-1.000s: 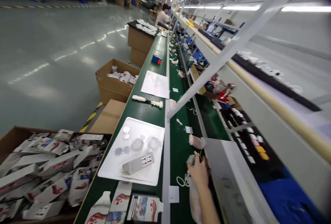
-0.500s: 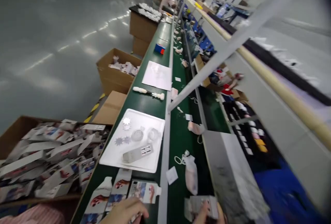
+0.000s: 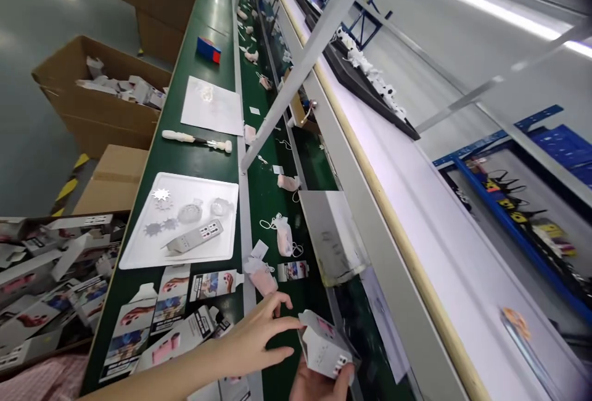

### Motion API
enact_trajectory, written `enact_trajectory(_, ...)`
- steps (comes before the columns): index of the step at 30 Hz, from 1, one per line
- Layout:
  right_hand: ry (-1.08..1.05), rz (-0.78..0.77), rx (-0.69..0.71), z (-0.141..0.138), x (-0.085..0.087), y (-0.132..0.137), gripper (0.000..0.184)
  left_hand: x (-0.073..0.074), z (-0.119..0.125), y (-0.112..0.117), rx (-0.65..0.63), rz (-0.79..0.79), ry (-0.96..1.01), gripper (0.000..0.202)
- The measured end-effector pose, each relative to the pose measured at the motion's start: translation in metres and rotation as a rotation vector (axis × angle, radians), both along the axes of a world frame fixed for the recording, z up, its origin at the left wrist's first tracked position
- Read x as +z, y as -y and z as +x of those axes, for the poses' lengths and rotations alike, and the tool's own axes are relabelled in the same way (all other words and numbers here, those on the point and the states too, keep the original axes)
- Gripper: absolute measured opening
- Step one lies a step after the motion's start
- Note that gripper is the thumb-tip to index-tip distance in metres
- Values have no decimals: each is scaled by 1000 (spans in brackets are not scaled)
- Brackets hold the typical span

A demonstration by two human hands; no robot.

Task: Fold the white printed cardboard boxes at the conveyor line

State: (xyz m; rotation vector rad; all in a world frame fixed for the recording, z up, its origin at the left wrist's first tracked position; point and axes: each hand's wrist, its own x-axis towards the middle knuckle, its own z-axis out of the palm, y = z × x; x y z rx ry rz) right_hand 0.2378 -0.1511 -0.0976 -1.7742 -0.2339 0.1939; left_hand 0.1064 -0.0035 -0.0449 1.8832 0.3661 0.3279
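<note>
My right hand point(image 3: 319, 384) sits at the bottom edge, cupped under a small white printed carton point(image 3: 326, 345) that it holds up over the green conveyor belt point(image 3: 268, 203). My left hand point(image 3: 256, 336) reaches in from the left with fingers spread, its fingertips touching the carton's left flap. Just beyond the left hand lie a pink pouch point(image 3: 261, 274) and a small printed card point(image 3: 292, 270). Flat printed carton blanks point(image 3: 157, 311) lie on the green side table under my left forearm.
A white tray point(image 3: 139, 253) with gear-shaped parts and a grey carton lies on the side table. Bagged pink items point(image 3: 283, 234) dot the belt. A grey box point(image 3: 333, 240) stands right of the belt. Cardboard boxes point(image 3: 50, 271) of cartons stand left. A slanted metal post point(image 3: 300, 62) crosses overhead.
The view swung right and down. My right hand brought the carton up from the belt, and my left hand moved from the flat blanks across to touch it.
</note>
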Motion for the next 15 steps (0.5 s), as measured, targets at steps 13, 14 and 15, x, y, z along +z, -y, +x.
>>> enact_trajectory(13,-520,333,-141,-62,73,-8,87,21,-14,37,181,484,296,16)
enact_trajectory(14,-511,303,-97,-61,67,-4,88,19,-15,39,200,485,305,16)
enact_trajectory(15,-525,277,-65,-61,60,-1,88,18,-17,41,207,493,303,17)
